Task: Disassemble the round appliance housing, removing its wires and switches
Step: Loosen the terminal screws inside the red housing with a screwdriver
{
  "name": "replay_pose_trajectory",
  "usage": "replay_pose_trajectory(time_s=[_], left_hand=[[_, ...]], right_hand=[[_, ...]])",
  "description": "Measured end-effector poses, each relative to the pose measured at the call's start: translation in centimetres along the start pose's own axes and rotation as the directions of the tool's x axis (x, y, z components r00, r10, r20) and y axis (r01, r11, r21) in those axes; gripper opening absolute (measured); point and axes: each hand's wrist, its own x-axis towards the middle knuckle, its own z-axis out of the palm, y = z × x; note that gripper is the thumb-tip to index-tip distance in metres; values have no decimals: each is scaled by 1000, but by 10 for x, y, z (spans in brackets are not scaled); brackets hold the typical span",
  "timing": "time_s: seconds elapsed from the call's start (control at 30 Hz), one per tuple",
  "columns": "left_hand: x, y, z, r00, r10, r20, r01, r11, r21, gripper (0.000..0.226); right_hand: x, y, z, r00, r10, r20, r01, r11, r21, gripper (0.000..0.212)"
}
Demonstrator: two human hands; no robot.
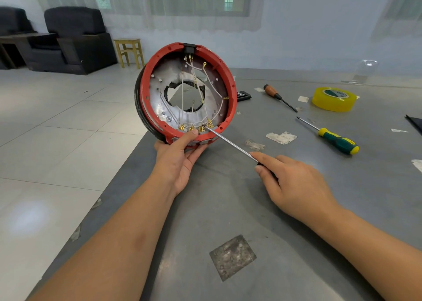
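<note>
The left hand (180, 161) grips the round housing (186, 95) upright by its bottom rim above the worktop's (296, 243) left edge. The right hand (294, 181) grips a screwdriver (230, 144), its shaft slanting up-left, tip at the brass terminals (196, 128) beside the left thumb.

Left hand (180, 159) grips red round housing (229, 108) at 6 o'clock, held on edge. Right hand (294, 186) holds screwdriver (230, 141); tip at brass terminals (202, 128).

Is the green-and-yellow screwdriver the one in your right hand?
No: the green-and-yellow screwdriver lies on the table, while the right hand holds another screwdriver against the housing.
</note>
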Motion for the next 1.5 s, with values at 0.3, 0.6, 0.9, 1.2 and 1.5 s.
replay_pose_trajectory(time_s=[0.3, 0.6, 0.9, 1.2, 1.5], left_hand=[[1, -3, 0, 999, 0, 35, -3, 997, 83, 64], [0, 5, -1, 1000, -27, 13, 24, 982, 186, 51], [5, 25, -10, 983, -181, 23, 174, 967, 187, 31], [4, 12, -12, 995, -77, 57, 65, 980, 190, 65], [5, 7, -13, 994, 10, 112, -39, 965, 261, 66]], right_hand=[[-1, 13, -1, 999, -35, -35, 36, 999, 13, 38], [-1, 19, 0, 994, -78, -81, 77, 997, -6, 41], [3, 31, -10, 992, -119, -34, 117, 992, -38, 44], [6, 41, -11, 991, -129, -17, 128, 990, -51, 52], [9, 48, -21, 980, -198, -2, 197, 979, -52, 38]])
